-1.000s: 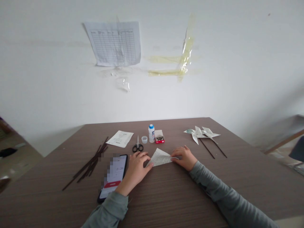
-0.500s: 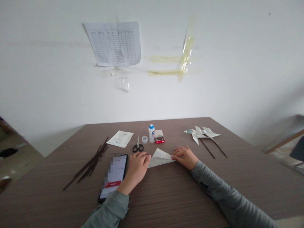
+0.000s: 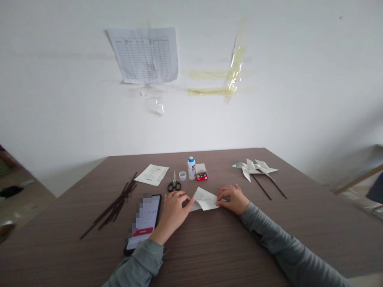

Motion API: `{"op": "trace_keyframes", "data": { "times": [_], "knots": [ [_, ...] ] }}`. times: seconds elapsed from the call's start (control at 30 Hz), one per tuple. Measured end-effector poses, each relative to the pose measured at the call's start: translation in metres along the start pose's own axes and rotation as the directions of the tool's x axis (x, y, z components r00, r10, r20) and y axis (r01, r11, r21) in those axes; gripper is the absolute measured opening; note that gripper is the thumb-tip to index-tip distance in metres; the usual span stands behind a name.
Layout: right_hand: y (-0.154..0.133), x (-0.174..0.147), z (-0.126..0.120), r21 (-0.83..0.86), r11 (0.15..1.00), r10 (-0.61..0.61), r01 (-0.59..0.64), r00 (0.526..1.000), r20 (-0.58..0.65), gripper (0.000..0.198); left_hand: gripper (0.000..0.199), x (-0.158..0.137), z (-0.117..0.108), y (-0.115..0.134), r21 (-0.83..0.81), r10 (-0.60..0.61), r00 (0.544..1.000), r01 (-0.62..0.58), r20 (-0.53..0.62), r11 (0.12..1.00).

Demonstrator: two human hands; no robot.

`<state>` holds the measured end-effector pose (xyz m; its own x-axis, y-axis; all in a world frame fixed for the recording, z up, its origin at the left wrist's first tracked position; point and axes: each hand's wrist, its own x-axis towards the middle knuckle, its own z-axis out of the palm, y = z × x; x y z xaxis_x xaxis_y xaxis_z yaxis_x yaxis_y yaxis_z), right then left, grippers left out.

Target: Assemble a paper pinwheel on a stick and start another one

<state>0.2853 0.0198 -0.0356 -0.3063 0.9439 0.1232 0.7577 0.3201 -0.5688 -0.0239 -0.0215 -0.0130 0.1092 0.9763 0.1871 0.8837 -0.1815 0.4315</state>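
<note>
Between my hands lies a printed sheet of paper (image 3: 204,198), creased, with one corner lifted toward me. My left hand (image 3: 177,207) pinches its left edge between thumb and fingers. On the opposite side, my right hand (image 3: 233,198) grips the right corner, its fingers curled over the paper. The paper's outer corners are partly hidden under my fingers. Just beyond it are black-handled scissors (image 3: 174,185), a small clear cup (image 3: 182,175), a white glue bottle (image 3: 191,169) with a blue cap, and a red box of small pins (image 3: 202,175).
A phone (image 3: 143,223) lies beside my left forearm. Farther left are several dark sticks (image 3: 115,203) and a stack of paper (image 3: 152,174). Two paper pinwheels (image 3: 254,166) on sticks rest at the back right. The brown table (image 3: 206,247) meets a white wall.
The folded paper has opened up: its front edge was straight, and now a corner flap stands loose. My left thumb has shifted slightly right; the right hand has barely moved.
</note>
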Motion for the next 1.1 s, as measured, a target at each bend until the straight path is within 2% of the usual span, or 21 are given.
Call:
{"op": "trace_keyframes", "data": {
  "times": [0.17, 0.33, 0.57, 0.77, 0.93, 1.03, 1.1],
  "knots": [
    [0.001, 0.002, 0.009, -0.022, 0.999, 0.035, -0.036, 0.999, -0.038, 0.011, 0.035, -0.002, -0.001, 0.003, 0.007, -0.002, 1.000, 0.002, -0.012, 1.000],
    [0.005, 0.003, 0.010, -0.029, 0.999, 0.023, -0.023, 1.000, -0.010, 0.019, 0.009, -0.008, -0.003, 0.006, 0.040, 0.014, 1.000, -0.015, 0.018, 0.999],
    [0.004, 0.003, 0.006, -0.045, 0.999, -0.006, 0.007, 1.000, 0.004, 0.010, 0.031, -0.012, -0.005, 0.002, 0.050, 0.043, 0.998, -0.046, 0.051, 0.998],
    [-0.001, -0.003, -0.003, -0.045, 0.995, -0.087, 0.088, 0.996, 0.015, 0.006, 0.034, -0.013, -0.007, 0.004, 0.053, 0.080, 0.995, -0.084, 0.065, 0.995],
    [-0.003, -0.003, 0.009, -0.090, 0.973, -0.215, 0.211, 0.976, -0.041, 0.018, 0.033, -0.015, 0.000, 0.010, 0.032, 0.197, 0.978, -0.199, 0.060, 0.979],
    [-0.008, -0.003, 0.026, -0.088, 0.963, -0.261, 0.254, 0.962, -0.077, 0.036, 0.043, -0.014, 0.011, 0.011, -0.012, 0.253, 0.963, -0.253, 0.096, 0.967],
    [-0.011, -0.005, 0.037, -0.092, 0.958, -0.276, 0.271, 0.960, -0.052, 0.047, 0.052, -0.015, 0.018, 0.011, -0.022, 0.279, 0.951, -0.278, 0.136, 0.960]
  ]
}}
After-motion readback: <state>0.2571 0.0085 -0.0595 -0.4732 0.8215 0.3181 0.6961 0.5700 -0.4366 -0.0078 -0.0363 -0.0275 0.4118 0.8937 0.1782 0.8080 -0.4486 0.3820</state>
